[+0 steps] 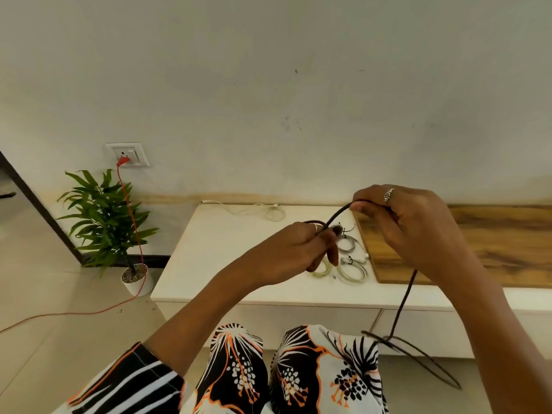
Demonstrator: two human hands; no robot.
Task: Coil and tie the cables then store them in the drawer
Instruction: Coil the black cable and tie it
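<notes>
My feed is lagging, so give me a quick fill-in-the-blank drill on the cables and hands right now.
1. Both hands, left hand and right hand, hold the ____ cable.
2. The coiled pale cables lie on the ____ cabinet top.
3. The red cord is plugged into the wall ____.
4. The cable's loose end hangs below the ____ hand.

Missing words: dark; white; socket; right
</notes>
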